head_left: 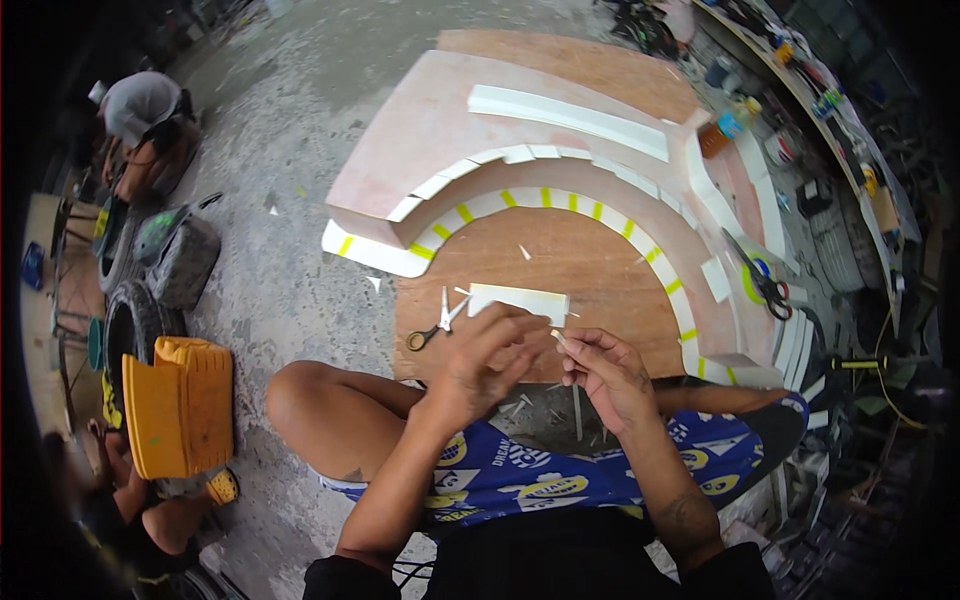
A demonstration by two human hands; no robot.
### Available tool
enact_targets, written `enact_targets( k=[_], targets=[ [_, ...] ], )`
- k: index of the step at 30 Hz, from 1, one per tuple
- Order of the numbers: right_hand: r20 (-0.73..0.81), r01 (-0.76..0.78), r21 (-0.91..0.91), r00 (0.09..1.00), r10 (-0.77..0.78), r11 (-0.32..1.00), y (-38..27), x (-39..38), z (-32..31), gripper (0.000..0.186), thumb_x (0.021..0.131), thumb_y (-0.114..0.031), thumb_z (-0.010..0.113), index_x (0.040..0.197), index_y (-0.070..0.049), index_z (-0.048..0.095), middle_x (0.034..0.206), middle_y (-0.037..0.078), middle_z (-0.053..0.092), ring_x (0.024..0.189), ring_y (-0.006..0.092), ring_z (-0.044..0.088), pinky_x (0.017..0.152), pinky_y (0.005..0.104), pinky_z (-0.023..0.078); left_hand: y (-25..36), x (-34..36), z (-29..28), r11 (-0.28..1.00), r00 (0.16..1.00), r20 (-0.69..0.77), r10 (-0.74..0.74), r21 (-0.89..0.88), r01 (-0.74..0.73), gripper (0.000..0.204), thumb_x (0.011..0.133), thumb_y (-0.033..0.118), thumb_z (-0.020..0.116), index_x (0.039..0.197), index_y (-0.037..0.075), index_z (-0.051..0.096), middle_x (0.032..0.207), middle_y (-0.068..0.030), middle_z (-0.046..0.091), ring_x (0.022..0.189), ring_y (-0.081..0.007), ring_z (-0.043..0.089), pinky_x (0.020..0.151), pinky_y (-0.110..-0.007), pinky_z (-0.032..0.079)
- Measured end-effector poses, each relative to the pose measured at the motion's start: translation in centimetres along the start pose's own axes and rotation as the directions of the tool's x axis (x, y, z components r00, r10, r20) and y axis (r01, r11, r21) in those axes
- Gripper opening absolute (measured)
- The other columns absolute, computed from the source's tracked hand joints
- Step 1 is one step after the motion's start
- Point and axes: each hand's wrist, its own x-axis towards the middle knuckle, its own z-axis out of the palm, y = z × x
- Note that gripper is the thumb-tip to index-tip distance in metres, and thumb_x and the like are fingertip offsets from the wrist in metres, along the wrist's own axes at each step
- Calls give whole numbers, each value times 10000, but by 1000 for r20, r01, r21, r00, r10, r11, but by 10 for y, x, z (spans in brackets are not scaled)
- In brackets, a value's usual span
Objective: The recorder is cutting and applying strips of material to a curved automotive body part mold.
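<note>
Over the near edge of a plywood board [540, 240], my right hand [612, 378] pinches a small pale strip [558, 336] between thumb and fingertips. My left hand [485, 362] is beside it, fingers apart and curved, with nothing seen in them. Just beyond both hands lies a white rectangular piece [515, 300] with a yellowish edge. Open scissors [428, 334] rest on the board to the left of it. Around the board curves a pinkish, arch-shaped panel [420, 140], its inner rim lined with white pieces [515, 200] and short yellow tape strips.
Another pair of scissors [770, 290] and a yellow tape roll [757, 280] rest on the panel's right side. A bottle of amber liquid [728, 130] stands behind. At left are a yellow plastic container [180, 405], tyres [135, 320] and a crouching person [150, 120]; another person sits lower left.
</note>
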Motion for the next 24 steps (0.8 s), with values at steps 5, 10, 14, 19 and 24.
enact_targets(
  k=[5, 10, 14, 19, 24],
  targets=[
    [34, -3, -108, 999, 7, 994, -1, 18, 17, 178, 887, -86, 676, 1029, 11, 628, 890, 65, 650, 761, 120, 601, 658, 285, 523, -15, -4, 1, 989, 990, -87, 114, 108, -105, 309, 741, -43, 742, 1033, 35, 676, 862, -103, 656, 764, -234, 653, 662, -317, 520],
    [96, -9, -173, 995, 26, 985, -3, 66, 24, 210, 896, -172, 684, 1015, -8, 628, 881, 52, 640, 727, 110, 605, 590, 265, 524, -63, 22, 8, 992, 937, -332, -107, -101, 77, 105, 807, 21, 712, 909, 3, 691, 700, -91, 608, 612, -145, 585, 570, -267, 450],
    [74, 61, -285, 996, -41, 957, -18, 112, 61, 277, 890, -235, 697, 1036, -11, 627, 917, 67, 651, 714, 110, 604, 575, 269, 533, -99, 43, 4, 985, 853, -500, -148, -152, 82, 95, 826, 35, 701, 916, 5, 703, 713, -75, 615, 613, -119, 572, 570, -258, 443],
    [98, -78, -447, 986, 136, 891, -12, 168, 81, 268, 875, -256, 711, 994, -21, 663, 899, 54, 675, 658, 92, 592, 571, 276, 559, -150, 56, 19, 930, 637, -692, -340, -349, 117, 139, 859, 61, 686, 986, 19, 724, 719, -42, 614, 616, -86, 559, 556, -227, 430],
    [40, -46, -474, 996, 74, 879, 1, 194, 90, 180, 883, -219, 703, 928, -49, 667, 822, 8, 664, 657, 79, 582, 582, 302, 563, -158, 69, 23, 812, 473, -693, -545, -576, 92, 147, 878, 87, 674, 974, -17, 716, 751, -46, 667, 606, -99, 583, 556, -223, 446]
  ],
)
